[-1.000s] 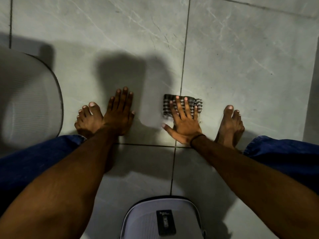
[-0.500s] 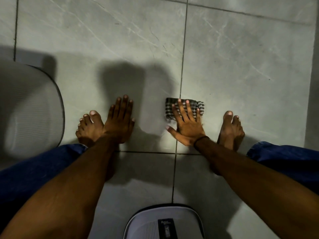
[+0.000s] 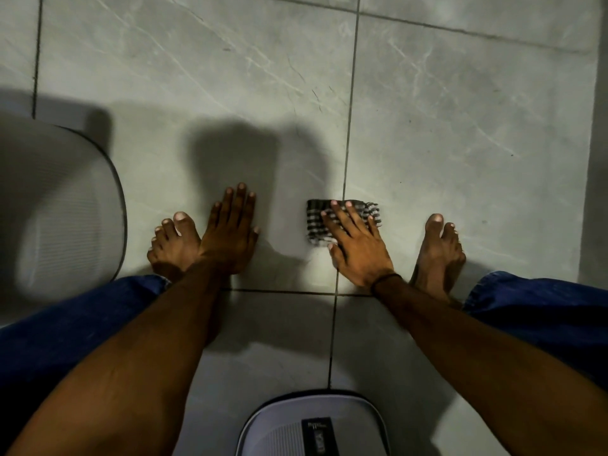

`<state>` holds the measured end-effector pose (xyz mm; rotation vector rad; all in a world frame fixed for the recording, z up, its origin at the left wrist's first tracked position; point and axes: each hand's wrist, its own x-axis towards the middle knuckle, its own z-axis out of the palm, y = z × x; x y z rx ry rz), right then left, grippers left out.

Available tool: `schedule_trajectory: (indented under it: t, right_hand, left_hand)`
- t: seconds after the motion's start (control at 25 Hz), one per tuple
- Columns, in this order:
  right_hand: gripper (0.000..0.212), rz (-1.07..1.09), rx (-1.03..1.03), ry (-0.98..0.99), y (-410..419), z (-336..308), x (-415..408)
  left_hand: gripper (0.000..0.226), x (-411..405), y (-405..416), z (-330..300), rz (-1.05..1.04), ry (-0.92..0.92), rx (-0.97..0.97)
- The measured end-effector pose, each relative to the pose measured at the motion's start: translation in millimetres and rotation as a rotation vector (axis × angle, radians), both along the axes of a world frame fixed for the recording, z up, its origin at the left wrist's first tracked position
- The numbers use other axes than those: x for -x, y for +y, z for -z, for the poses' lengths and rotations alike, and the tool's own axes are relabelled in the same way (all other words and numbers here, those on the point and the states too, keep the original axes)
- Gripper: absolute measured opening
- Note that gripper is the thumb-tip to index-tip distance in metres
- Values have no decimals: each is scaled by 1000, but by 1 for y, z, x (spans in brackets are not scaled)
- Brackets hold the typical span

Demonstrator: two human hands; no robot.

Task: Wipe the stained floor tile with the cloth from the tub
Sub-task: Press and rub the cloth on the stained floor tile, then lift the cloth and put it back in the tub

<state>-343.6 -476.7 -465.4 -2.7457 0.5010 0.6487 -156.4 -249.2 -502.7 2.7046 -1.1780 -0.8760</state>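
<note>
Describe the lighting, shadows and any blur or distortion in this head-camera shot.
Head view: dim light with a greenish cast; broad dark shadows fall on the grey marbled floor tiles beyond the hands. The pale ribbed tub at left is smeared and soft, while the right hand flat on the black-and-white checked cloth and the left hand look fairly sharp. Wide-angle bending shows at the edges.

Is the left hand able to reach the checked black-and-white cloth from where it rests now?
Probably yes. The left hand lies flat on the grey floor tile, with only bare tile between it and the checked black-and-white cloth. The right hand already presses on that cloth.
</note>
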Motion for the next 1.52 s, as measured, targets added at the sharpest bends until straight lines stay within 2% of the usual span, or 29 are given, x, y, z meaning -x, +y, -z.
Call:
schedule_trajectory:
  t: [0.16, 0.28, 0.44, 0.52, 0.6, 0.68, 0.72, 0.76, 0.84, 0.92, 1.0, 1.12, 1.36, 1.52]
  right_hand:
    - [68, 97, 53, -10, 1, 0, -50]
    - [66, 101, 88, 58, 3, -1, -97]
    - [67, -12, 87, 142, 20, -16, -80]
    - [63, 104, 25, 84, 28, -23, -63]
    - [51, 422, -133, -41, 34, -32, -62]
    - [34, 743, -351, -77, 32, -39, -74]
    - [28, 871, -476, -78, 30, -45, -82]
    - [25, 973, -600, -82, 28, -53, -90]
    - [23, 1066, -792, -117, 27, -75, -105]
    - [18, 1070, -926, -150, 29, -103, -116]
    - [17, 1036, -1028, -158, 30, -134, -124]
    - [30, 987, -1139, -174, 35, -185, -132]
    - [33, 954, -1215, -168, 54, -265, -151]
    - [24, 931, -1231, -201, 79, -316, -189]
  left_hand:
    - [74, 1, 1, 4, 11, -37, 15]
    - [73, -1, 1, 5, 3, -13, 11]
    - [73, 1, -4, -8, -12, 10, -3]
    - [75, 4, -9, -17, -23, 0, 0]
    - [73, 12, -18, -30, -90, -30, 30]
    - [53, 17, -36, -49, -252, 7, 181]
    - [40, 19, -49, -61, -410, 95, 298]
    - [33, 20, -62, -74, -602, 245, 400]
    - [37, 17, -87, -105, -923, 563, 527]
    - [42, 9, -96, -137, -1057, 690, 606]
    - [43, 2, -97, -166, -1033, 670, 671]
    - [38, -7, -89, -212, -1021, 597, 731]
    - [42, -39, -54, -290, -1326, 649, 758]
    - [44, -72, 5, -341, -1526, 796, 932]
